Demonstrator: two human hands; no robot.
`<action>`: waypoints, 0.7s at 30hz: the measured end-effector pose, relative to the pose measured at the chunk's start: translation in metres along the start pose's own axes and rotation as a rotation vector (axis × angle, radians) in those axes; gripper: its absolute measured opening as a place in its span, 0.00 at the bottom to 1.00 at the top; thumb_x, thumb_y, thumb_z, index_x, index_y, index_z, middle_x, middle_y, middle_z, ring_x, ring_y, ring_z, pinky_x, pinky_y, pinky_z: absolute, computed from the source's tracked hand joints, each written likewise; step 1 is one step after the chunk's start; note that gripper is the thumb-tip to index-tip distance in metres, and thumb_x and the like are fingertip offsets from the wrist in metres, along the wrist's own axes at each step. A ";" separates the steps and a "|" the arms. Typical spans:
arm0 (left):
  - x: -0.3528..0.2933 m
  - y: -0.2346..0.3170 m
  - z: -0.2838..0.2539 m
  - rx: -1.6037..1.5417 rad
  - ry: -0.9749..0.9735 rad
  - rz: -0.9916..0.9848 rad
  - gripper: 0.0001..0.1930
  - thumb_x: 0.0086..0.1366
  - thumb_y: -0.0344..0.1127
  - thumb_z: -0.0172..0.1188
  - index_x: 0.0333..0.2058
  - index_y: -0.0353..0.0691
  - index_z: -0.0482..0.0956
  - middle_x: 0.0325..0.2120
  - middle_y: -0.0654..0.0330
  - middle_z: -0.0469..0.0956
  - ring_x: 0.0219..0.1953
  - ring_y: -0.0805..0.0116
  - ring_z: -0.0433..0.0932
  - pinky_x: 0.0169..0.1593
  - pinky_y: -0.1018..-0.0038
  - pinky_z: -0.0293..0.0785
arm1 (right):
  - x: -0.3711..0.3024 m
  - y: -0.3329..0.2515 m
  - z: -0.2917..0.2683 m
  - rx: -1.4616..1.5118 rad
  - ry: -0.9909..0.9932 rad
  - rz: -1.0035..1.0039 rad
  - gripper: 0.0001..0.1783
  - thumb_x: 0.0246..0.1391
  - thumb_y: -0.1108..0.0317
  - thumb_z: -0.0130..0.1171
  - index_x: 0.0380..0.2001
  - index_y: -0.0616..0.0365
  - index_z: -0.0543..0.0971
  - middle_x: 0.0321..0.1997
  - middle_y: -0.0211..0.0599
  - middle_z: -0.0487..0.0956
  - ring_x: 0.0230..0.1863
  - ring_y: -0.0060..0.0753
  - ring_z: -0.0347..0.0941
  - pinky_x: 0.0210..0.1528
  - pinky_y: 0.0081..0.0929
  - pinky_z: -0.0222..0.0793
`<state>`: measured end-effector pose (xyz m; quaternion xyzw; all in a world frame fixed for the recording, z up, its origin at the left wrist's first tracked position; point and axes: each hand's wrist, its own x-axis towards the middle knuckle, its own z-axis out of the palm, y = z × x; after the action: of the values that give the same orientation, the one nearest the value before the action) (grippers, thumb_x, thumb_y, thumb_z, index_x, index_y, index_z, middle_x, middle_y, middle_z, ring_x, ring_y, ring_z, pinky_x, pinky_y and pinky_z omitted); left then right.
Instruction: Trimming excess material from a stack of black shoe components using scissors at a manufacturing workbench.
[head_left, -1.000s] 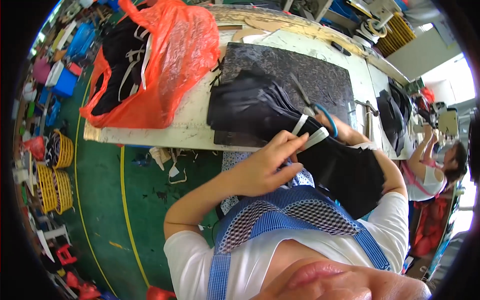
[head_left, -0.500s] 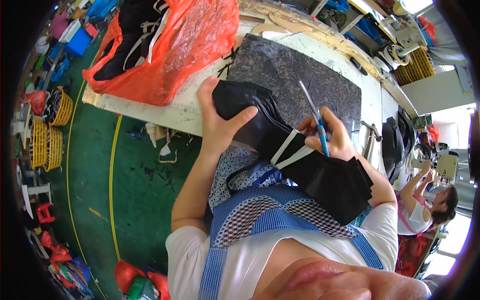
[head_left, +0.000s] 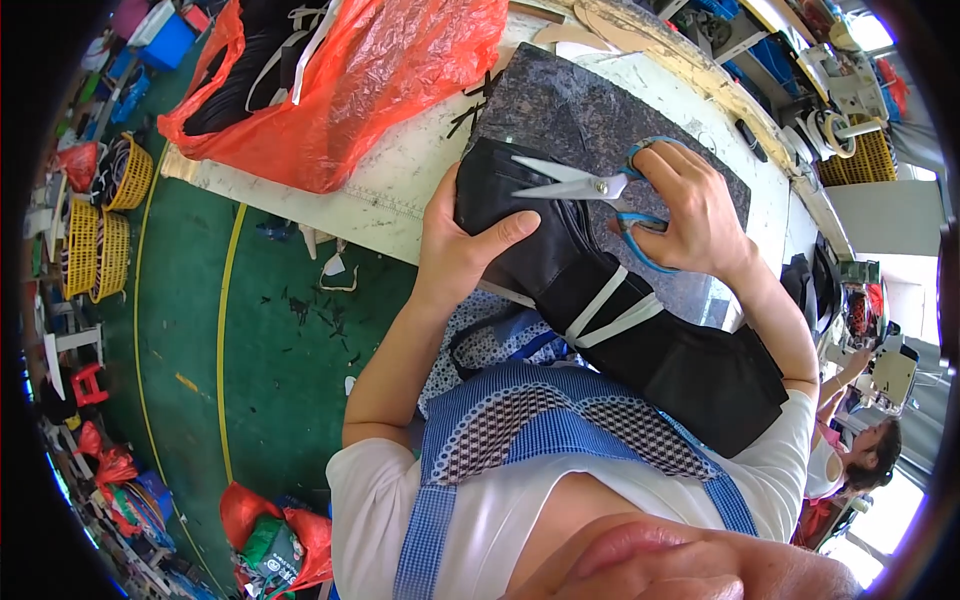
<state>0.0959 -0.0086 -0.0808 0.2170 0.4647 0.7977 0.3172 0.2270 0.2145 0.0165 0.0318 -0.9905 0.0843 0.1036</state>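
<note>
My left hand (head_left: 465, 245) grips one end of a thick bundle of black flat pieces (head_left: 590, 275), thumb on top and fingers round the far side. A white strap (head_left: 612, 318) goes round the bundle's middle, and its other end spreads out against my right arm. In my right hand (head_left: 695, 205) are scissors (head_left: 600, 188) with blue handles. Their blades are parted and point left over the bundle's held end. I cannot tell whether the blades touch it. Beneath lies a dark speckled slab (head_left: 570, 95) on the white worktable (head_left: 390, 205).
A red plastic bag (head_left: 380, 90) with black goods and white straps sits at the table's far left. Yellow baskets (head_left: 95, 265) stand along the left wall beyond the green floor (head_left: 180, 380). On the right a person (head_left: 850, 455) works by a machine.
The scissors, closed and upright in my right hand before, are now opened and turned left over the bundle. My right hand has risen away from the strap. The bundle has shifted slightly right.
</note>
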 end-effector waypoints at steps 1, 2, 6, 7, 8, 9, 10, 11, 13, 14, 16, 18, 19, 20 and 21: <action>0.000 0.000 0.000 -0.012 0.010 -0.017 0.27 0.58 0.25 0.75 0.54 0.32 0.73 0.46 0.57 0.82 0.47 0.71 0.80 0.54 0.73 0.77 | 0.003 0.000 0.000 0.002 -0.001 0.001 0.28 0.36 0.62 0.74 0.40 0.63 0.76 0.36 0.47 0.77 0.37 0.55 0.77 0.40 0.43 0.74; 0.000 0.000 0.000 -0.011 0.010 -0.018 0.27 0.58 0.25 0.75 0.54 0.32 0.73 0.46 0.57 0.82 0.47 0.71 0.80 0.54 0.73 0.77 | 0.006 -0.001 0.001 -0.012 0.007 -0.033 0.26 0.36 0.62 0.72 0.39 0.63 0.76 0.33 0.44 0.76 0.36 0.52 0.77 0.38 0.42 0.74; 0.001 0.000 0.002 -0.017 0.014 0.002 0.25 0.56 0.25 0.76 0.51 0.32 0.75 0.43 0.58 0.83 0.43 0.72 0.82 0.51 0.73 0.79 | 0.007 -0.003 -0.007 -0.053 -0.069 -0.009 0.24 0.38 0.60 0.72 0.37 0.61 0.76 0.28 0.40 0.76 0.32 0.47 0.77 0.34 0.41 0.74; 0.002 0.000 0.003 -0.023 0.011 0.003 0.25 0.56 0.24 0.76 0.51 0.32 0.75 0.42 0.58 0.83 0.43 0.72 0.82 0.50 0.74 0.80 | 0.004 -0.003 -0.009 -0.053 -0.069 -0.009 0.24 0.38 0.60 0.72 0.37 0.61 0.76 0.28 0.40 0.76 0.32 0.47 0.77 0.34 0.41 0.74; 0.001 0.001 0.004 -0.024 0.011 0.004 0.25 0.56 0.24 0.76 0.51 0.32 0.75 0.42 0.58 0.83 0.43 0.72 0.82 0.50 0.74 0.80 | 0.000 -0.004 -0.012 -0.082 -0.136 0.043 0.23 0.40 0.59 0.72 0.36 0.60 0.77 0.27 0.39 0.76 0.32 0.46 0.77 0.34 0.41 0.74; 0.001 0.002 0.005 -0.012 0.025 0.006 0.25 0.56 0.24 0.76 0.50 0.32 0.76 0.42 0.58 0.83 0.42 0.72 0.82 0.49 0.74 0.81 | -0.002 -0.004 -0.013 -0.108 -0.201 0.094 0.23 0.41 0.58 0.73 0.36 0.60 0.77 0.26 0.39 0.76 0.32 0.46 0.77 0.34 0.40 0.74; 0.000 0.002 0.005 0.000 0.040 0.008 0.24 0.55 0.23 0.76 0.49 0.31 0.76 0.42 0.58 0.83 0.41 0.71 0.83 0.49 0.74 0.81 | -0.001 -0.005 -0.014 -0.108 -0.200 0.091 0.23 0.41 0.58 0.73 0.36 0.60 0.77 0.26 0.39 0.76 0.32 0.46 0.77 0.34 0.40 0.74; 0.000 0.003 0.005 0.002 0.042 0.010 0.24 0.55 0.23 0.76 0.49 0.31 0.76 0.42 0.58 0.83 0.41 0.71 0.83 0.49 0.74 0.81 | 0.001 -0.006 -0.016 -0.067 -0.126 0.075 0.24 0.40 0.57 0.75 0.36 0.61 0.77 0.27 0.41 0.76 0.32 0.49 0.77 0.34 0.42 0.73; -0.001 0.003 0.006 -0.021 0.048 0.014 0.23 0.56 0.23 0.75 0.49 0.31 0.76 0.41 0.57 0.83 0.41 0.71 0.83 0.48 0.74 0.82 | 0.001 -0.008 -0.018 -0.029 -0.054 0.060 0.26 0.39 0.57 0.76 0.37 0.61 0.78 0.28 0.44 0.76 0.33 0.52 0.77 0.34 0.43 0.72; -0.001 0.003 0.005 -0.022 0.048 0.014 0.23 0.56 0.23 0.75 0.49 0.31 0.76 0.41 0.57 0.83 0.41 0.71 0.83 0.48 0.74 0.82 | 0.000 -0.009 -0.018 -0.058 -0.033 0.037 0.25 0.40 0.57 0.75 0.36 0.61 0.77 0.28 0.42 0.76 0.33 0.49 0.77 0.35 0.42 0.73; 0.000 0.001 0.003 -0.011 0.040 0.026 0.23 0.55 0.23 0.76 0.48 0.31 0.76 0.41 0.57 0.84 0.41 0.71 0.84 0.48 0.74 0.82 | 0.001 -0.010 -0.018 -0.089 -0.009 0.018 0.24 0.41 0.57 0.74 0.36 0.60 0.77 0.29 0.40 0.76 0.33 0.46 0.77 0.35 0.41 0.74; 0.000 0.003 0.006 -0.017 0.035 0.024 0.23 0.55 0.23 0.76 0.48 0.31 0.76 0.41 0.57 0.84 0.41 0.71 0.84 0.48 0.73 0.82 | 0.008 -0.012 -0.017 -0.124 -0.008 -0.023 0.26 0.38 0.57 0.74 0.37 0.60 0.76 0.30 0.40 0.75 0.34 0.46 0.76 0.35 0.41 0.74; 0.001 0.003 0.007 -0.024 0.032 0.021 0.23 0.55 0.23 0.76 0.48 0.31 0.76 0.41 0.57 0.84 0.41 0.71 0.84 0.48 0.73 0.82 | 0.013 -0.014 -0.016 -0.123 -0.007 -0.022 0.26 0.38 0.57 0.74 0.37 0.60 0.76 0.30 0.40 0.75 0.34 0.46 0.76 0.35 0.41 0.74; 0.000 0.003 0.007 -0.023 0.032 0.020 0.23 0.55 0.23 0.76 0.48 0.31 0.76 0.41 0.57 0.84 0.41 0.71 0.84 0.48 0.73 0.82 | 0.019 -0.015 -0.015 -0.135 0.011 -0.054 0.26 0.38 0.57 0.74 0.37 0.60 0.76 0.30 0.40 0.75 0.34 0.46 0.76 0.36 0.41 0.74; 0.001 0.003 0.007 -0.005 0.035 0.017 0.23 0.55 0.23 0.76 0.48 0.31 0.76 0.41 0.57 0.84 0.41 0.71 0.84 0.48 0.73 0.82 | 0.023 -0.016 -0.014 -0.147 0.031 -0.088 0.26 0.37 0.57 0.74 0.37 0.60 0.75 0.30 0.40 0.75 0.34 0.47 0.76 0.36 0.41 0.74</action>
<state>0.0988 -0.0052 -0.0748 0.2061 0.4664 0.8052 0.3028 0.2084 0.2001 0.0379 0.0663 -0.9900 0.0069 0.1245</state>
